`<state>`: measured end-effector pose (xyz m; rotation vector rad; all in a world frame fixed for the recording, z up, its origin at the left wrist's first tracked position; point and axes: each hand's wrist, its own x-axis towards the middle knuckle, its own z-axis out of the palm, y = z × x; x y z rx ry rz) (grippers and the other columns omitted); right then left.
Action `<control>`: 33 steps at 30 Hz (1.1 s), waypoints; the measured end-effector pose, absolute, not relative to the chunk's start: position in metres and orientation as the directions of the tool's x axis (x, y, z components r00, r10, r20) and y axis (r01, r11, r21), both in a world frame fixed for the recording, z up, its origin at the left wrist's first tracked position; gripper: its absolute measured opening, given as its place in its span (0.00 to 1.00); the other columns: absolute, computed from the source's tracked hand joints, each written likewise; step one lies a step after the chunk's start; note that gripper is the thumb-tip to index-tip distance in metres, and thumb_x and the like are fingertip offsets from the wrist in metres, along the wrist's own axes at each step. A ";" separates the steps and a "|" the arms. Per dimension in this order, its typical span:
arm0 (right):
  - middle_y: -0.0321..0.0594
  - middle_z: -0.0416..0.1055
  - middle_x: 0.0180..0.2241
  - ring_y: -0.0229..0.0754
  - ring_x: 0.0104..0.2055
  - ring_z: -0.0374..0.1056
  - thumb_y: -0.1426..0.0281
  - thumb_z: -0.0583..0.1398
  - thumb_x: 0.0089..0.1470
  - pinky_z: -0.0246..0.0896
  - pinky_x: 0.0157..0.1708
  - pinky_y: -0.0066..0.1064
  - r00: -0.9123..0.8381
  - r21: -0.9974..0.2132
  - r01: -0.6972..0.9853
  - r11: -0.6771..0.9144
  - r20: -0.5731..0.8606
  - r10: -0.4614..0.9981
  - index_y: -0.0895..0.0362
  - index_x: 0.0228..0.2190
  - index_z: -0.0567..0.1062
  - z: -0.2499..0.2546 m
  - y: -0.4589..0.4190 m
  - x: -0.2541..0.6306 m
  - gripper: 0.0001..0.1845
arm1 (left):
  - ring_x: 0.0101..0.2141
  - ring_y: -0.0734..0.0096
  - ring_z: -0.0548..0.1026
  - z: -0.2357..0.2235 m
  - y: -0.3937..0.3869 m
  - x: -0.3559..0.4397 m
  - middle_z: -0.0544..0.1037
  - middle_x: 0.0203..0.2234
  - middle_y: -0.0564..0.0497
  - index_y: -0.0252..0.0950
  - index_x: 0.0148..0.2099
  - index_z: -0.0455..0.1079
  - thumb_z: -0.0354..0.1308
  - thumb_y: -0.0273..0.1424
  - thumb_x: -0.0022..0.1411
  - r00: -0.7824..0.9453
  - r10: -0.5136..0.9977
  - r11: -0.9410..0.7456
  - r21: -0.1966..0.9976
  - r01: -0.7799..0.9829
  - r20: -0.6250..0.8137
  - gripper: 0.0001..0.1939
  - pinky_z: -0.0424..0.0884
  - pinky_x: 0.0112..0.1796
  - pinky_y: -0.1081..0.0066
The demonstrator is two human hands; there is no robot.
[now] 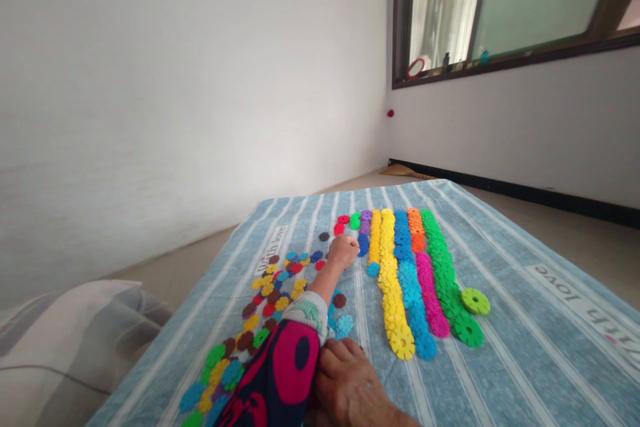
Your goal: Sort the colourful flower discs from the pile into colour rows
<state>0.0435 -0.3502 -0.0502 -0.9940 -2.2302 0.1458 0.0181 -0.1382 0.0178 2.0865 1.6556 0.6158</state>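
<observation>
Plastic snowflake discs (270, 293) lie in a loose scatter just left of the small hand (344, 250), which is closed in a fist above a striped blue mat (550, 347); whether it grips a disc is hidden. Just right of that fist, a short yellow row (374, 237) starts the sorted rows, followed by a long yellow row (393, 300), a blue row (413, 287), a pink row (430, 300) and a green row (443, 273). An orange row (416, 230) sits ahead of the pink one. A few red and green discs (349, 220) lie just ahead of the fist. Behind it, a patterned sleeve (305, 310) leads back to a navy-and-pink garment (280, 373), where a larger hand (345, 380) rests open, fingers lightly curved, touching the cloth.
</observation>
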 end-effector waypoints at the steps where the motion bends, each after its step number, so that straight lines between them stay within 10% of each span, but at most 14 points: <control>1: 0.37 0.72 0.36 0.49 0.39 0.65 0.55 0.66 0.49 0.58 0.36 0.41 -0.473 -0.360 0.612 0.704 0.546 0.691 0.51 0.37 0.73 -0.051 -0.350 0.043 0.17 | 0.29 0.68 0.72 0.017 -0.137 0.020 0.78 0.24 0.47 0.27 0.32 0.78 0.57 0.20 0.51 0.195 0.977 -0.211 0.558 0.803 0.088 0.08 0.61 0.29 0.71; 33: 0.40 0.71 0.41 0.50 0.45 0.65 0.68 0.63 0.55 0.59 0.45 0.43 -0.528 -0.351 0.630 0.693 0.460 0.714 0.55 0.34 0.71 -0.020 -0.374 0.060 0.05 | 0.31 0.70 0.70 0.026 -0.284 -0.107 0.72 0.25 0.52 0.35 0.27 0.70 0.51 0.25 0.56 0.424 0.895 -0.445 0.336 0.830 0.137 0.09 0.62 0.35 0.72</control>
